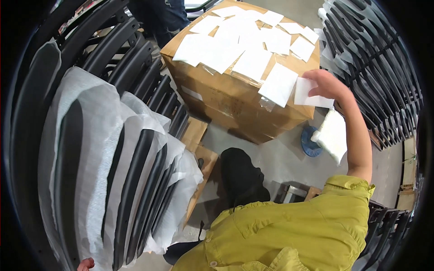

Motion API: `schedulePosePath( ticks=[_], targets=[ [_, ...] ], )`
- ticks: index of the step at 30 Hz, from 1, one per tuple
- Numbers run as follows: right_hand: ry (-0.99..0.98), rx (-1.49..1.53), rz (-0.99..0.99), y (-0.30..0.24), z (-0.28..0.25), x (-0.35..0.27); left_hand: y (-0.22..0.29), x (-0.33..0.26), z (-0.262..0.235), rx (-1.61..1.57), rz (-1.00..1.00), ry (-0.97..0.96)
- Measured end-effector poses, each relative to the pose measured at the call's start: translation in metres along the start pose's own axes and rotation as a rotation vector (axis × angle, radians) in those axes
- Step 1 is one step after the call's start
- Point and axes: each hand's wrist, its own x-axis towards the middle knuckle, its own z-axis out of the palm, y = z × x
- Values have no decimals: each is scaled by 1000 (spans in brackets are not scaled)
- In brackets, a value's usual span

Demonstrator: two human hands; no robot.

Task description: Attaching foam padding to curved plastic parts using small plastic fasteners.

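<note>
My right hand [326, 85] reaches out over the right corner of a large cardboard box [226, 101]. Its thumb and fingers pinch a white square foam-like sheet [302, 93]. Several similar white sheets [246, 34] lie spread and overlapping across the box's top, and the nearest one [279, 84] lies just left of my hand. Of my left hand [86, 264], only a bit of the fingers shows at the lower left edge, beside black curved frames [70, 149] draped in white wrapping [92, 108]. Whether those fingers grip anything is hidden.
More black frames [375, 58] stand stacked on the right. A white padded block [332, 135] and a blue round object [311, 141] are below the box's right corner. A person's legs in jeans [160, 18] show behind the box. Wooden boards [201, 165] lie near my foot.
</note>
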Motion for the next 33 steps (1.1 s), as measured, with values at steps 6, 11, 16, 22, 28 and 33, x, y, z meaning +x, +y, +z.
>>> schedulePosePath(
  ticks=[6,11,16,22,28,33],
  targets=[
    [-110,419,112,-23,-25,-31,18,-24,51,-284,-202,-325],
    [-86,462,135,-35,-30,-38,21,-21,121,-417,-52,-407],
    [-103,452,160,-9,-8,-36,63,1,205,-560,154,-405],
    [-234,379,143,-15,-7,-21,150,75,305,-790,445,-326],
    [-317,485,139,8,5,-32,198,97,397,-698,530,-532],
    [-221,635,198,42,0,-62,214,99,407,-645,487,-630]
  ],
)
